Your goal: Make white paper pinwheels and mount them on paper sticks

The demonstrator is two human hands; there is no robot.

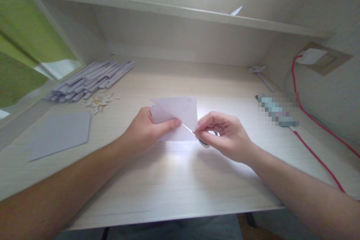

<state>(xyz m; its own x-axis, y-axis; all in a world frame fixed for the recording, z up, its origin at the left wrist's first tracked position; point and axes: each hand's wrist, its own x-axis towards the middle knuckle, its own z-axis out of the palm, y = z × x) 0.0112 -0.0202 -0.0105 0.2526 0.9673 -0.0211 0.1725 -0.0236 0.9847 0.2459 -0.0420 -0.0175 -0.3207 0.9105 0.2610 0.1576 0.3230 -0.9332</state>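
My left hand (147,129) grips a square sheet of white paper (182,107) by its left side, the thumb pressed on top. A cut or fold line runs diagonally from the sheet's upper left corner toward the thumb. Closed around a small pair of scissors (204,143), my right hand (225,135) is at the sheet's lower right corner. The thin metal blades point at the left thumb and lie along the paper. The fingers hide part of the scissors' handles. Both hands are held over the pale wooden desk (168,191).
At the left lie a pile of rolled paper tubes (92,78), small pale pieces (99,100) and a stack of paper squares (62,133). A blurred phone (277,110) on a red cable (317,167) lies at right. Behind it is a paper pinwheel (257,69). A shelf (174,7) overhangs the back.
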